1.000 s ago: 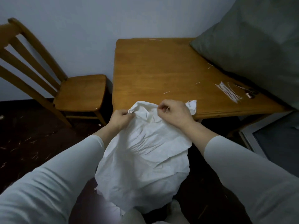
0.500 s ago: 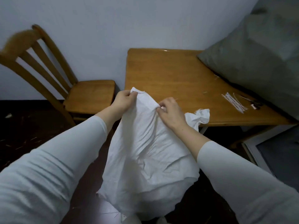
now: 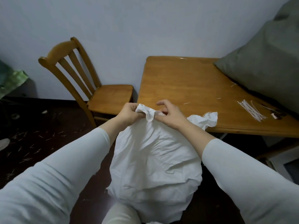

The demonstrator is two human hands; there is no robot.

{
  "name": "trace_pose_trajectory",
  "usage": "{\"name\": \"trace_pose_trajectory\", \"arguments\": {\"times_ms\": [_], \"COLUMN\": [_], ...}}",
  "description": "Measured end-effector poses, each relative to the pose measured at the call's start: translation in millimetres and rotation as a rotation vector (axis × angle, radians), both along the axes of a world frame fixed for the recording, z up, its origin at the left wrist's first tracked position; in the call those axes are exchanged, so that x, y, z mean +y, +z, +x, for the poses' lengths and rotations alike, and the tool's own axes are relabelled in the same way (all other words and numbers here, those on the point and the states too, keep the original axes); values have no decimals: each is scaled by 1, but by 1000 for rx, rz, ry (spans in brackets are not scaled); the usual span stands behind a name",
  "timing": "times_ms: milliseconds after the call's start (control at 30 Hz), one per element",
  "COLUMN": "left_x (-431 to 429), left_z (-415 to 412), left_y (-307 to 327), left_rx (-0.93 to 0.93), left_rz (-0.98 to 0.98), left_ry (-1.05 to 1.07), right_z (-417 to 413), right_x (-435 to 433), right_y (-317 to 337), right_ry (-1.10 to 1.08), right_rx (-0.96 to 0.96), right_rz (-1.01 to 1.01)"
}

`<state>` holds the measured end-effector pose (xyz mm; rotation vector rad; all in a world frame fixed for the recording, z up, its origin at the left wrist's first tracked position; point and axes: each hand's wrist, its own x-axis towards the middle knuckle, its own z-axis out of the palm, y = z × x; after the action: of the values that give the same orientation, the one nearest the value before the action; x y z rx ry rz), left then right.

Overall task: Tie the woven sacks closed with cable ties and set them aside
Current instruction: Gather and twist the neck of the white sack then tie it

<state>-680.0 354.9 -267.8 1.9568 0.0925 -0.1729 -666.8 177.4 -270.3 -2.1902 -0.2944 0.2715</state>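
Crinkled matt white sack (image 3: 155, 159), glossy wooden table (image 3: 186, 81), varnished wooden chair (image 3: 111, 97)

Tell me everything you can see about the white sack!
The sack is white and crinkled like stiff cloth, bulging below, in front of the table. Its top is bunched into a neck: the left hand grips it, the right hand pinches it. One loose corner sticks out by the table edge. It is not tied.

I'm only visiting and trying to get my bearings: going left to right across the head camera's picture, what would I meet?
Green patterned cloth → wooden slat-back chair → left hand → gathered neck of the white woven sack → right hand → bundle of white cable ties.
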Motion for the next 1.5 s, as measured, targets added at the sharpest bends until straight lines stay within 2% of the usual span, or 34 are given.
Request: {"name": "trace_pose_trajectory", "arguments": {"times_ms": [100, 200, 300, 433, 500, 633, 733, 867, 1000, 1067, 1133, 1200, 1267, 1367, 1433, 1500], "left_x": [0, 3, 7, 14, 19, 31, 41, 48, 50, 46, 37, 23, 8, -3, 0, 7], "left_z": [2, 8, 16, 31, 37, 51, 60, 63, 58, 47, 35, 25, 16, 13, 15, 19], "left_y": [7, 11, 11, 3, 1, 5, 8, 10, -6, -16, -25, -29, -27, -29, -33, -38], "left_rx": [46, 84, 118, 164, 175, 179, 195, 248, 202, 273, 298, 233, 130, -62, -60, -40], "left_rz": [-50, -88, -82, -26, 12, -64, -128, -201, -180, -267, -394, -358, -240, -32, -44, -79], "left_ry": [-38, -83, -147, -194, -227, -286, -315, -327, -112, -83, -168, -327, -453, -329, -219, -160], "right_z": [3, 4, 0, 1, 0, -8, -9, 0, 5, 5, 6, 7, 8, 5, 3, 0], "right_x": [-12, -25, -30, -21, -14, -2, 3, 8, 22, 32, 40, 47, 53, 59, 52, 33], "right_y": [2, 7, 7, 7, 7, 12, 12, 11, 11, 8, 6, 9, 12, 14, 14, 14], "right_ry": [40, -55, -80, -304, -320, -285, -240, -390, -377, -344, -327, -298, -241, -169, -176, -191], "right_rx": [158, 309, 264, 103, 65, 198, 214, 61, -42, -51, -80, -112, -130, -145, -88, 58], "right_rz": [-97, -8, 42, 145, 139, 198, 56, -54, -216, -279, -275, -219, -150, -84, -11, 65]}}
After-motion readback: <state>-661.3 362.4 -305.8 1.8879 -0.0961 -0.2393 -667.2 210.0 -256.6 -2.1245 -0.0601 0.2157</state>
